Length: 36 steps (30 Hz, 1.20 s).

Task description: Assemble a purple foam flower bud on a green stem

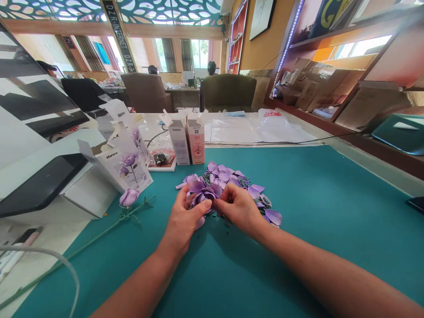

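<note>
A partly built purple flower (206,191) is held above the green mat (318,194) by my left hand (185,214), its fingers behind the petals and its thumb in front. My right hand (240,207) is pinched at the flower's right edge; whatever is between its fingertips is too small to tell. Just behind both hands lies a pile of loose purple petals and dark green pieces (225,173). Small dark bits are scattered below the flower.
At the left, a purple rose on a long green stem (129,197) lies near printed flower boxes (127,170). Two upright open cartons (196,143) stand behind the pile. Plastic bags (281,126) lie farther back. People sit beyond the chairs (228,92).
</note>
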Available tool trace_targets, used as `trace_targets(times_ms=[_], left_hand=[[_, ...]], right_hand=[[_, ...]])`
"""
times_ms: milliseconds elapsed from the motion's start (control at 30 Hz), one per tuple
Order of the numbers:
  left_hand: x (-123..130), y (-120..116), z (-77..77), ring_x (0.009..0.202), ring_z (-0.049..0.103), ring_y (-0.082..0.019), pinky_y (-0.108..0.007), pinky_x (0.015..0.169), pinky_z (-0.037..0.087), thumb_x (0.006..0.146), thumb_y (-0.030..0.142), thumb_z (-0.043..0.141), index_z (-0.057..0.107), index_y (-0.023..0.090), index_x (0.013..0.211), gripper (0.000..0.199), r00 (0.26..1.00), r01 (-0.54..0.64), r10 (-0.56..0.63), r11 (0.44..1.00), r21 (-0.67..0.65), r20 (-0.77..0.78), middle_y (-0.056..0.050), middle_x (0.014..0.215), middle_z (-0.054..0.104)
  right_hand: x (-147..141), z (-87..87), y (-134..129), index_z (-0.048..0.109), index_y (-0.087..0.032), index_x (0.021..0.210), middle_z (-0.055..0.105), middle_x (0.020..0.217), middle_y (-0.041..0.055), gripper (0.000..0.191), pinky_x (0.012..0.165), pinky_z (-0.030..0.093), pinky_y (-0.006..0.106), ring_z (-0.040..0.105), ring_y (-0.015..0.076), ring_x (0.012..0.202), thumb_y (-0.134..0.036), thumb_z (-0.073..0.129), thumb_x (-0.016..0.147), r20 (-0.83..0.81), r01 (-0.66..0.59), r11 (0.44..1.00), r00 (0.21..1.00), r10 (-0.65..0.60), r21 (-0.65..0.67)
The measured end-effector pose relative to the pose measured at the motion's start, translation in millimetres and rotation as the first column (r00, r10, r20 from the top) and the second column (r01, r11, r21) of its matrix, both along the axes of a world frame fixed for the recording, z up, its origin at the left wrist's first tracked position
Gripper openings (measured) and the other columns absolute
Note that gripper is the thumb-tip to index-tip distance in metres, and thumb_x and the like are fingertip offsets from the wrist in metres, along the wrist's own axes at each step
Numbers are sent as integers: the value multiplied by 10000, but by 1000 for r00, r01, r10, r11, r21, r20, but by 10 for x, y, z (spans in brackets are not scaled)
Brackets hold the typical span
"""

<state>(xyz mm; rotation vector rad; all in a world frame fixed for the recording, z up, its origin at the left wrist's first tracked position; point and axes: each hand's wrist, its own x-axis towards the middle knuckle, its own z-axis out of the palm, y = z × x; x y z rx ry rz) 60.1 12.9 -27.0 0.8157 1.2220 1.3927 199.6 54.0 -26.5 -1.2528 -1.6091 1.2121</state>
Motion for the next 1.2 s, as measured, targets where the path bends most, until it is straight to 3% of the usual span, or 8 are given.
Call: trace_targets(times_ms=[300, 467, 600, 800, 1000, 1200], left_hand=[[2, 5, 0, 894, 653, -158, -253, 756, 501, 666, 282, 789, 582, 237, 1195, 570, 1000, -21, 21, 1000, 10, -5, -44, 1036, 700], [-34, 13, 1, 819, 648, -154, -254, 645, 499, 676, 338, 792, 532, 287, 1244, 627, 1000, -12, 12, 1000, -26, 6, -27, 1033, 689], [-70, 36, 8, 848, 656, -153, -287, 746, 530, 662, 277, 806, 524, 257, 1248, 651, 997, -43, 41, 999, 29, 67, -27, 1000, 688], [-125, 71, -3, 798, 667, -153, -289, 688, 535, 651, 286, 810, 573, 252, 1167, 569, 988, -60, 60, 998, -3, 142, -14, 986, 677], [-109, 71, 30, 750, 659, -129, -268, 690, 524, 640, 273, 817, 581, 240, 1142, 556, 981, -23, 29, 999, -34, 191, 4, 930, 691], [-88, 64, 49, 803, 656, -135, -269, 742, 523, 620, 257, 825, 586, 228, 1106, 542, 981, -19, 23, 1000, -21, 190, -6, 990, 673]], right_hand=[[3, -46, 8, 421, -228, 632, 519, 472, -72, 241, 386, 323, 205, 451, 89, 387, -244, 644, 721, -28, -19, 1000, 999, 19, 14], [27, -41, 22, 434, -226, 654, 532, 492, -73, 208, 397, 339, 202, 460, 92, 402, -217, 628, 727, -26, -48, 998, 999, 47, -34], [51, -65, 34, 453, -226, 693, 552, 539, -69, 153, 409, 356, 205, 480, 95, 420, -218, 591, 757, -18, -77, 996, 997, 77, -33], [62, 42, 28, 483, -210, 650, 545, 495, -60, 189, 380, 342, 197, 451, 87, 390, -271, 616, 770, 51, -76, 994, 996, 80, -79], [94, 49, 47, 499, -205, 613, 502, 467, -68, 220, 394, 287, 193, 427, 79, 406, -308, 638, 750, 103, -77, 997, 992, 75, 22], [83, 56, 36, 494, -204, 607, 502, 491, -61, 214, 415, 297, 198, 435, 86, 443, -307, 630, 736, 119, -69, 997, 991, 65, 32]])
